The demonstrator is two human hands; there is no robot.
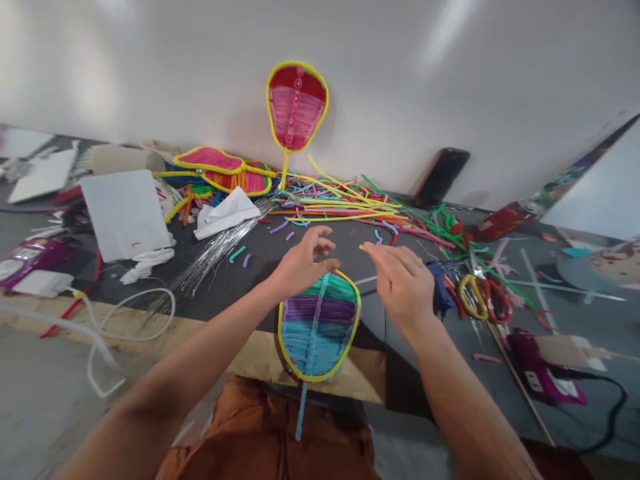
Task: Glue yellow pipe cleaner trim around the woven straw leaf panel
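Observation:
A leaf-shaped piece (320, 333) made of pipe cleaners lies at the front edge of the table, with teal, purple and blue bands inside a yellow outline. Its light blue stem (301, 413) hangs over the edge toward my lap. My left hand (306, 263) hovers at the far end of this piece, fingers loosely curled and apart, with nothing visible in them. To the right, my right hand (405, 280) is closed, and a short bit of yellow pipe cleaner (363, 247) pokes out between thumb and forefinger. The rest of that bit is hidden.
Against the wall stands a pink and red pipe-cleaner leaf (295, 107). Loose pipe cleaners (345, 200) and thin wires (210, 250) lie behind my hands. Scissors (484, 299) and a purple glue gun (543, 373) are at right; a phone (443, 177) leans on the wall.

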